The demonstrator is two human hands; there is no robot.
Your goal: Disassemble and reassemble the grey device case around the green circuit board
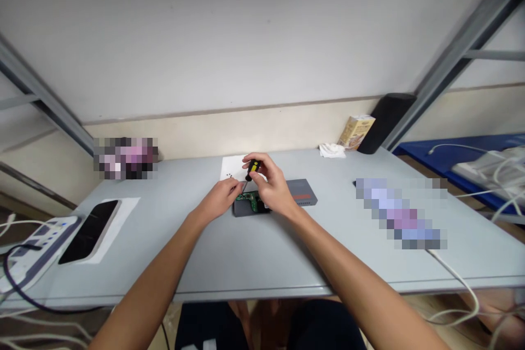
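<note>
Near the middle of the counter [254, 262], between its near and far edges, a dark casing [245, 210] lies with a green circuit board [255, 203] exposed in it. The right hand [266, 181] has its grip closed around the black-and-yellow handle of a screwdriver [254, 168], which stands tilted, its shaft slanting down to the board's far left part. The left hand [221, 197] rests by the shaft's lower end, fingers drawn together at the casing — whether that grip pinches anything, I cannot tell. A gray cover [304, 188] with a reddish panel lies just right of the casing, partly behind the right hand. Toward the far edge, white paper [231, 165] bears several tiny black pieces [229, 175]. A phone [91, 231] lies near the left edge; a yellowish box [356, 131] and a black cylinder [388, 123] stand at the far right corner, with crumpled tissue [332, 150] beside the box.
</note>
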